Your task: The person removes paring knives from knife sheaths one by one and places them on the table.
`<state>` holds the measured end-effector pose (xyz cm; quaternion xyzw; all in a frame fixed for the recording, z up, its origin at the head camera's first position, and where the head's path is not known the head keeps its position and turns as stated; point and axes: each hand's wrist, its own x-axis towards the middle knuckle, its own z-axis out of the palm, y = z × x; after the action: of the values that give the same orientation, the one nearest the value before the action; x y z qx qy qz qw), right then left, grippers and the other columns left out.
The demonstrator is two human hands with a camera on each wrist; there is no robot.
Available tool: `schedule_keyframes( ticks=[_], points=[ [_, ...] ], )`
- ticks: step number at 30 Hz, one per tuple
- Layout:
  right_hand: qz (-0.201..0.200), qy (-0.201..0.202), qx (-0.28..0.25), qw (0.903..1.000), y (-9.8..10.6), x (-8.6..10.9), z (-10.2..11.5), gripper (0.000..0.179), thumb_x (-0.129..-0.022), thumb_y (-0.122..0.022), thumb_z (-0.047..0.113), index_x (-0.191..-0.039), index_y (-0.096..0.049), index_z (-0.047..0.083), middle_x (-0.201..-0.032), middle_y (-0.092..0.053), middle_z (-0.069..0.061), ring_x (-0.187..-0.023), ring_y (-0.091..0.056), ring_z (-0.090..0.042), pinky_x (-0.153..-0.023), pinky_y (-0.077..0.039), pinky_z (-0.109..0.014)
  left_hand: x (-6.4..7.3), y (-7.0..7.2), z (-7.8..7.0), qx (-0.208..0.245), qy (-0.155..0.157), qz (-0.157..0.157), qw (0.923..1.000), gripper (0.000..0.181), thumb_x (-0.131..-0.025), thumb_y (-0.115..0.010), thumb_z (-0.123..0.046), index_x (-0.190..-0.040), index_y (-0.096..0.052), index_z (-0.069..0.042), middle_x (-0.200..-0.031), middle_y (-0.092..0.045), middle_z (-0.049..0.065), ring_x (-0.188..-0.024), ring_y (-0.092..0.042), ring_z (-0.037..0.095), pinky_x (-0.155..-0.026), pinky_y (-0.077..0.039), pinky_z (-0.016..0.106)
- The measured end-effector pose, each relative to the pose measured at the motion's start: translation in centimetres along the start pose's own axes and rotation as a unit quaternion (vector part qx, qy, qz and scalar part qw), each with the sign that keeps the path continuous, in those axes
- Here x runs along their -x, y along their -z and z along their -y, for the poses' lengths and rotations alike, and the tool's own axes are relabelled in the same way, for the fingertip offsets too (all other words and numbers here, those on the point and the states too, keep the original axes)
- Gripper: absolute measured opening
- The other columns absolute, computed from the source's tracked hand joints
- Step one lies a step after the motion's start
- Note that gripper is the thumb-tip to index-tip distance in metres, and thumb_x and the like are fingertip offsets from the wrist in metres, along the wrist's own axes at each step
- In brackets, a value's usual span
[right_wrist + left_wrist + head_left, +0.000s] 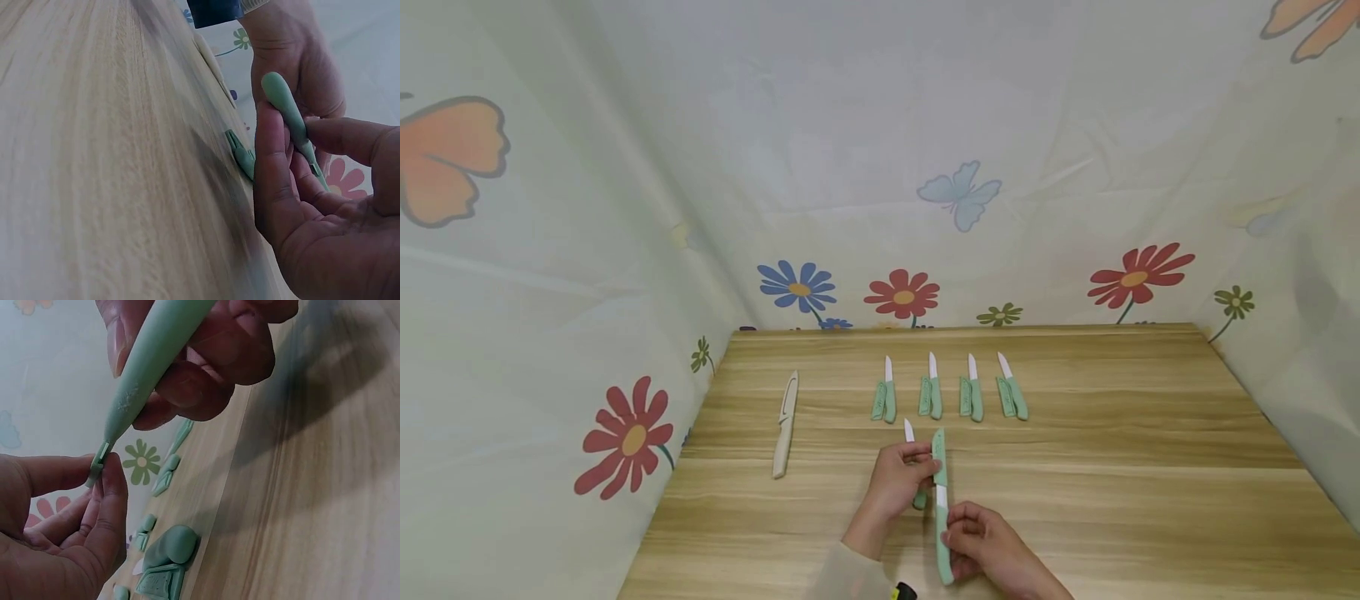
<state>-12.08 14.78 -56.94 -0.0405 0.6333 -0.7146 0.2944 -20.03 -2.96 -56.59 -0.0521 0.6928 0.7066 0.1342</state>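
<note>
A small knife with a green handle (943,546) is held upright in front of me. My right hand (988,542) pinches that handle between thumb and fingers. Over the upper part of its white blade (942,497) sits a green sheath (939,454), leaving a short stretch of blade bare above the handle. The left hand (895,479) pinches this sheath between thumb and fingertips; the left wrist view shows its thumb and finger (112,500) at the handle's far end. Behind the left hand lies another green-handled knife (919,500), partly hidden, its white blade tip showing above the fingers.
Several green knives (976,400) with bare white blades lie in a row farther back on the wooden table (1120,467), each with a green sheath (924,396) along its left side. At the left lies a beige knife (783,446) in its cover. Flower-printed curtains (1037,250) surround the table.
</note>
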Motion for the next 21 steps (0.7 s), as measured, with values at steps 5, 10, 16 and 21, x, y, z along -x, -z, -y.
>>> schedule_keyframes(
  ticks=[5, 10, 16, 21],
  points=[
    [0.007, -0.015, 0.011, 0.9998, 0.1, 0.1, 0.1, 0.021, -0.1, -0.065, 0.011, -0.114, -0.055, -0.002, -0.087, -0.065, 0.0, -0.077, -0.066, -0.015, -0.069, -0.062, -0.03, -0.1, -0.1, 0.0, 0.004, -0.009, -0.015, 0.9998, 0.027, -0.091, -0.075, 0.0, -0.117, -0.072, 0.005, -0.093, -0.07, 0.006, -0.082, -0.068, 0.011, -0.078, -0.064, 0.031],
    [0.033, -0.013, 0.018, 0.9992, 0.5, 0.4, -0.1, 0.023, -0.1, -0.063, 0.01, -0.117, -0.056, -0.004, -0.089, -0.064, -0.001, -0.08, -0.067, -0.016, -0.07, -0.063, -0.032, -0.4, 0.1, 0.2, 0.022, -0.021, -0.03, 0.9991, 0.03, -0.091, -0.073, 0.001, -0.12, -0.069, 0.008, -0.092, -0.067, 0.006, -0.079, -0.068, 0.011, -0.078, -0.065, 0.032],
    [0.048, -0.014, 0.027, 0.9984, 0.7, 0.4, -0.5, 0.026, -0.099, -0.063, 0.01, -0.118, -0.057, -0.005, -0.09, -0.064, -0.002, -0.081, -0.068, -0.017, -0.071, -0.064, -0.033, -0.6, 0.6, 0.1, 0.029, -0.026, -0.059, 0.9975, 0.034, -0.092, -0.073, 0.001, -0.124, -0.067, 0.01, -0.095, -0.067, 0.01, -0.079, -0.069, 0.013, -0.077, -0.065, 0.031],
    [0.029, -0.01, 0.02, 0.9993, 1.0, 0.2, -0.5, 0.023, -0.1, -0.064, 0.011, -0.116, -0.056, -0.004, -0.088, -0.064, -0.001, -0.078, -0.067, -0.016, -0.07, -0.063, -0.032, -0.5, 1.0, -0.1, 0.024, -0.029, -0.063, 0.9973, 0.033, -0.092, -0.073, 0.0, -0.123, -0.068, 0.01, -0.094, -0.068, 0.01, -0.078, -0.07, 0.015, -0.075, -0.065, 0.031]
  ],
)
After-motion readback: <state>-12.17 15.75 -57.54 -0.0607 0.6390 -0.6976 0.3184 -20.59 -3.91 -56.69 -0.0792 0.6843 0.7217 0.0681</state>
